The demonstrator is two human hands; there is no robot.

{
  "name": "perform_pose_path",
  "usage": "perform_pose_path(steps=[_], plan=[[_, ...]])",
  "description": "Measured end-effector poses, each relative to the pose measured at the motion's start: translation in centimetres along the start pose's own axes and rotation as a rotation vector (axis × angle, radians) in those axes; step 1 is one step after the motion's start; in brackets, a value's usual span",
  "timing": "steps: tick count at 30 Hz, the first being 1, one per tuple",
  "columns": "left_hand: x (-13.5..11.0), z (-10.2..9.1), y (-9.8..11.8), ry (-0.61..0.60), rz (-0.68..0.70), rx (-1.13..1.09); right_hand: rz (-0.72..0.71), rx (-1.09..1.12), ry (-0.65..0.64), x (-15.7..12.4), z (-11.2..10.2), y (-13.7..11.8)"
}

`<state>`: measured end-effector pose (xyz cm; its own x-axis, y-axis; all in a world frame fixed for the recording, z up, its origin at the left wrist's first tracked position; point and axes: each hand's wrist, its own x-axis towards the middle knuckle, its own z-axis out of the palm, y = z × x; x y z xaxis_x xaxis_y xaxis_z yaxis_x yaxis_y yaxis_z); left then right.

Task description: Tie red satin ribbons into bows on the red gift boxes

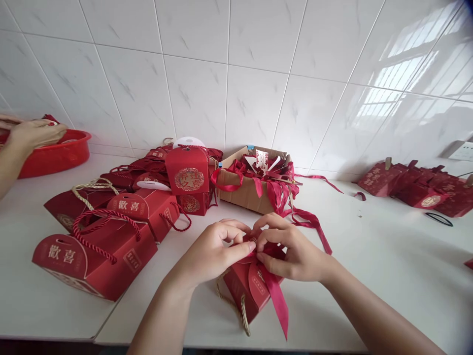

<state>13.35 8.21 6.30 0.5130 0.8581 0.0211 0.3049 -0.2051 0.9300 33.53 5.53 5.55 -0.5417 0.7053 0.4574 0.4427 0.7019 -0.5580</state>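
A small red gift box [246,286] with gold cord handles [244,315] sits on the white table in front of me. A crimson ribbon [276,301] crosses its top, one tail hanging down over the near side. My left hand [221,249] pinches the ribbon above the box, thumb and fingertips pressed together. From the other side my right hand [286,249] grips the ribbon too, its fingers curled close to the left thumb. Where the ribbon meets between my fingertips is largely hidden by the hands.
Several finished-looking red boxes [99,256] with rope handles crowd the left. Behind my hands stands a cardboard box [244,191] of ribbons. Small red bags [421,185] and a black loop [439,219] lie at right. Another person's hand [35,134] works over a red basin [59,160].
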Motion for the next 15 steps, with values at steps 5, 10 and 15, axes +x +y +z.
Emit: perform_pose_path(steps=[5, 10, 15], plan=[[-0.2, 0.1, 0.1, 0.061, 0.041, 0.083, -0.005, -0.009, -0.007, 0.2, -0.1, -0.2], [-0.1, 0.5, 0.4, 0.063, 0.062, 0.021, -0.001, -0.057, 0.048, 0.3, 0.2, -0.5], [-0.9, 1.4, 0.6, 0.008, 0.111, 0.002, 0.025, -0.026, 0.059, -0.9, -0.3, -1.0]])
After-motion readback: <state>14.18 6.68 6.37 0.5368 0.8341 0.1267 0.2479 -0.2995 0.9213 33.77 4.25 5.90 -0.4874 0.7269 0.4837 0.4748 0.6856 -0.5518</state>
